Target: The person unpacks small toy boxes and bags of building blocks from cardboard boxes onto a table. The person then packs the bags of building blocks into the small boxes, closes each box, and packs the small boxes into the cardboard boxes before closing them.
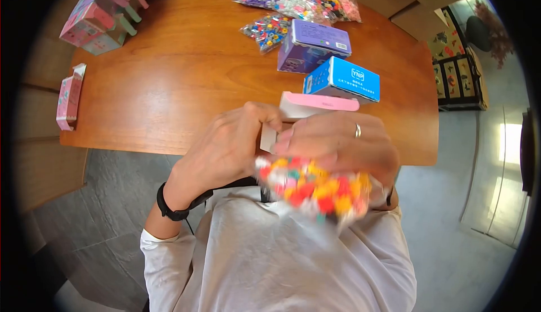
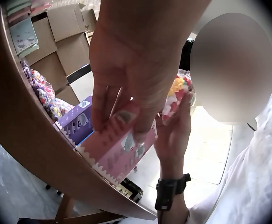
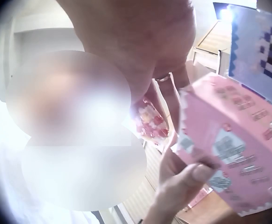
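Close to the table's front edge, my left hand (image 1: 228, 140) grips a pink printed box (image 1: 318, 102) whose top flap stands up. In the right wrist view the left thumb (image 3: 201, 173) presses on the side of that pink box (image 3: 238, 144). My right hand (image 1: 346, 143), with a ring on one finger, holds a clear plastic bag of small colourful pieces (image 1: 315, 188), slightly blurred, just in front of the box. Red, yellow and white pieces show through the bag (image 2: 177, 91) in the left wrist view. The box's inside is mostly hidden by the hands.
Behind the pink box stand a blue box (image 1: 344, 81) and a purple box (image 1: 315, 41). Several bags of colourful pieces (image 1: 293, 2) lie at the back. Pink and green boxes (image 1: 101, 16) stand at the far left, and a small pink box (image 1: 69, 102) sits at the left edge.
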A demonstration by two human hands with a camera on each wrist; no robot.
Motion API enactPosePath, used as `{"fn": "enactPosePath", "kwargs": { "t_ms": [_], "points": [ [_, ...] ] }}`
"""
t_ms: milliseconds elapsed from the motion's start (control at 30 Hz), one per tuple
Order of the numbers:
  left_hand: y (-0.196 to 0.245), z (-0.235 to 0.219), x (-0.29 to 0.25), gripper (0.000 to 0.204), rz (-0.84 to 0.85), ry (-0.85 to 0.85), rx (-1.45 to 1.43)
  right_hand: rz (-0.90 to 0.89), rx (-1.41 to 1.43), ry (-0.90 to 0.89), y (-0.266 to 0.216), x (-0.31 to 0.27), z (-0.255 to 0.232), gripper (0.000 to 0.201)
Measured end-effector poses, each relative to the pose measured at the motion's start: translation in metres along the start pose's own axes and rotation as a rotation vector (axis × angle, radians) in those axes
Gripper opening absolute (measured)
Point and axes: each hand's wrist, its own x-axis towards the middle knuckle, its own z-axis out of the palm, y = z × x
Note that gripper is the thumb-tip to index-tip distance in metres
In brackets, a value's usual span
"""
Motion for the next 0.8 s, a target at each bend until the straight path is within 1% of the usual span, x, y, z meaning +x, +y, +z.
{"fn": "enactPosePath", "kwargs": {
  "t_ms": [33,67,100,133,167,200,267,300,367,400,433,500,567,633,700,733,800],
  "points": [
    [-0.001,0.002,-0.002,0.054,0.003,0.017,-0.041,0.064,-0.011,-0.002,0.004,0.001,0.0,0.021],
    [-0.001,0.002,-0.003,0.056,-0.037,0.02,-0.046,0.064,0.004,-0.016,0.003,0.004,-0.003,0.021],
    [-0.001,0.001,-0.004,0.056,-0.05,0.032,-0.044,0.072,-0.146,-0.107,-0.001,0.011,-0.008,0.022],
    [-0.001,-0.001,-0.004,0.056,-0.071,0.007,-0.046,0.076,-0.299,-0.197,-0.003,0.015,-0.013,0.024],
    [0.0,-0.002,-0.004,0.056,-0.09,-0.021,-0.05,0.075,-0.291,-0.204,-0.002,0.012,-0.015,0.024],
    [0.001,-0.002,-0.004,0.056,-0.095,-0.016,-0.051,0.138,-0.249,-0.148,-0.002,0.008,-0.016,0.026],
    [0.001,-0.002,-0.004,0.055,-0.035,0.03,-0.037,0.255,-0.151,-0.021,-0.008,0.004,-0.019,0.031],
    [0.001,-0.002,-0.004,0.055,-0.04,0.035,-0.036,0.255,-0.147,-0.027,-0.009,0.004,-0.022,0.031],
    [0.002,-0.003,-0.007,0.065,-0.02,-0.009,0.03,0.427,-0.028,-0.03,-0.013,0.003,-0.029,0.034],
    [0.003,-0.002,-0.006,0.065,-0.022,-0.007,0.031,0.307,-0.176,-0.297,-0.007,0.003,-0.047,0.043],
    [0.004,-0.002,-0.005,0.066,-0.023,-0.008,0.053,0.307,-0.175,-0.297,-0.006,0.0,-0.043,0.043],
    [0.004,0.0,-0.004,0.067,-0.024,-0.015,0.071,0.199,-0.184,0.047,-0.003,-0.011,-0.029,0.035],
    [0.0,0.003,-0.004,0.069,0.004,0.013,0.064,0.203,-0.228,0.06,-0.012,-0.002,-0.029,0.036],
    [0.001,0.001,-0.006,0.07,-0.017,0.009,0.079,0.217,-0.274,0.074,-0.018,0.002,-0.035,0.038],
    [0.001,0.001,-0.008,0.071,-0.034,0.002,0.096,0.172,-0.541,-0.063,-0.018,0.001,-0.044,0.043],
    [0.0,0.001,-0.009,0.072,-0.03,-0.014,0.102,0.176,-0.544,-0.057,-0.017,0.001,-0.046,0.043],
    [0.001,0.004,-0.009,0.074,-0.019,-0.037,0.105,0.24,-0.637,-0.267,-0.016,0.001,-0.047,0.05]
  ]
}}
